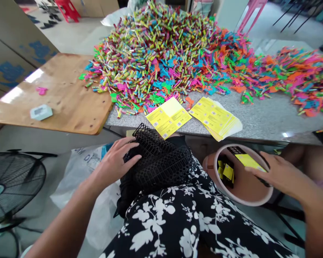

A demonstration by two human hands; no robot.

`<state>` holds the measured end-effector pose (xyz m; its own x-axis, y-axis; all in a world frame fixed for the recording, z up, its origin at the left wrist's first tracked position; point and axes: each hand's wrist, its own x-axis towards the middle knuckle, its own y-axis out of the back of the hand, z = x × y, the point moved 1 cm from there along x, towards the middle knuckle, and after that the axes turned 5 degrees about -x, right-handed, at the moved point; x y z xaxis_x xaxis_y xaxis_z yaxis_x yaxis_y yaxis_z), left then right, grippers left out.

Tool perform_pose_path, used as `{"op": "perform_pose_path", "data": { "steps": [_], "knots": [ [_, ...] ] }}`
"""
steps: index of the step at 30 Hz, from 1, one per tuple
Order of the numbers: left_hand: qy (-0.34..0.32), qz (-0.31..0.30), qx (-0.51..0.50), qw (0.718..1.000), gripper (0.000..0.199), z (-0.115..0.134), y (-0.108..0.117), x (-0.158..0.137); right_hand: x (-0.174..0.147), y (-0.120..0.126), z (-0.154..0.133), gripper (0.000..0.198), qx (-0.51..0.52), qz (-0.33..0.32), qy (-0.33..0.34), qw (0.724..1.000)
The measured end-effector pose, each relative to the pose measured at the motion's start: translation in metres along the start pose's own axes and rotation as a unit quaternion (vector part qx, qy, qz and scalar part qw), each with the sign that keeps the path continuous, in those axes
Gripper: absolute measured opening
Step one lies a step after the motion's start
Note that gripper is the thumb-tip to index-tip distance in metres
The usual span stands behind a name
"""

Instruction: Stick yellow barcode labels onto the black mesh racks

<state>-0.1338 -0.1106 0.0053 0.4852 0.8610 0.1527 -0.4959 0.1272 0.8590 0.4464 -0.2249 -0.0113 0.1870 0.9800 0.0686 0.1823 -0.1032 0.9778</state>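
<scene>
A heap of black perforated plastic pieces [164, 161] lies across the lap. At its left edge rests my left hand [120, 157], with thumb and fingers apart, touching the pieces and gripping nothing I can see. My right hand [278, 170] is closed on a black perforated piece with a yellow sticker [249, 162], held over the pink bucket [246, 200]. Inside the bucket lie some black pieces with yellow stickers [228, 171]. Yellow sticker sheets [218, 116] are stacked at the table's front edge. Beside them another yellow sheet [161, 123] has one blank part.
Small colourful tubes [150, 43] and bright plastic toy-like pieces [307, 79] are piled along the grey table [269, 120]. A wooden board [78, 96] adjoins it, bearing a white block [41, 112]. To the left stand a black fan [13, 186] and a plastic bag [72, 186].
</scene>
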Motion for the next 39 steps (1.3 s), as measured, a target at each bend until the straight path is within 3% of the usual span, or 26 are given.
{"op": "perform_pose_path", "data": {
  "steps": [2, 5, 9, 13, 18, 21, 23, 24, 27, 28, 30, 34, 39],
  "knots": [
    [-0.001, 0.013, -0.022, 1.000, 0.038, -0.006, -0.007, 0.031, 0.017, -0.012, -0.026, 0.057, 0.007, -0.022, 0.002, 1.000],
    [0.028, 0.008, -0.035, 0.999, 0.046, -0.013, -0.026, 0.106, 0.063, -0.036, -0.104, 0.055, 0.072, -0.069, 0.021, 0.995],
    [0.164, -0.023, -0.013, 0.986, 0.070, -0.023, -0.058, 0.200, 0.128, -0.068, -0.207, 0.042, 0.126, -0.044, 0.104, 0.985],
    [0.213, -0.013, -0.024, 0.977, 0.078, -0.032, -0.076, 0.243, 0.161, -0.099, -0.248, 0.036, 0.109, -0.036, 0.136, 0.984],
    [0.232, -0.031, -0.107, 0.966, 0.065, -0.039, -0.074, 0.251, 0.161, -0.120, -0.251, 0.040, 0.115, -0.025, 0.149, 0.982],
    [0.217, -0.074, -0.198, 0.953, 0.052, -0.030, -0.068, 0.244, 0.157, -0.117, -0.255, 0.041, 0.135, 0.000, 0.149, 0.980],
    [0.192, -0.092, -0.292, 0.932, 0.055, -0.017, -0.064, 0.233, 0.156, -0.109, -0.260, 0.039, 0.166, 0.037, 0.147, 0.974],
    [0.180, -0.097, -0.354, 0.913, 0.059, -0.008, -0.061, 0.225, 0.156, -0.104, -0.263, 0.040, 0.184, 0.061, 0.146, 0.970],
    [0.180, -0.109, -0.588, 0.781, 0.063, 0.017, -0.053, 0.201, 0.157, -0.087, -0.273, 0.043, 0.232, 0.120, 0.139, 0.955],
    [0.186, -0.097, -0.626, 0.751, 0.063, 0.025, -0.051, 0.193, 0.157, -0.083, -0.277, 0.044, 0.245, 0.131, 0.139, 0.951],
    [0.197, -0.056, -0.660, 0.723, 0.062, 0.037, -0.046, 0.181, 0.157, -0.074, -0.282, 0.040, 0.275, 0.143, 0.142, 0.940],
    [0.199, -0.016, -0.679, 0.706, 0.064, 0.052, -0.039, 0.169, 0.152, -0.062, -0.286, 0.030, 0.304, 0.163, 0.155, 0.926],
    [0.162, -0.002, -0.666, 0.728, 0.068, 0.059, -0.037, 0.165, 0.145, -0.057, -0.286, 0.031, 0.275, 0.168, 0.194, 0.926]
  ]
}}
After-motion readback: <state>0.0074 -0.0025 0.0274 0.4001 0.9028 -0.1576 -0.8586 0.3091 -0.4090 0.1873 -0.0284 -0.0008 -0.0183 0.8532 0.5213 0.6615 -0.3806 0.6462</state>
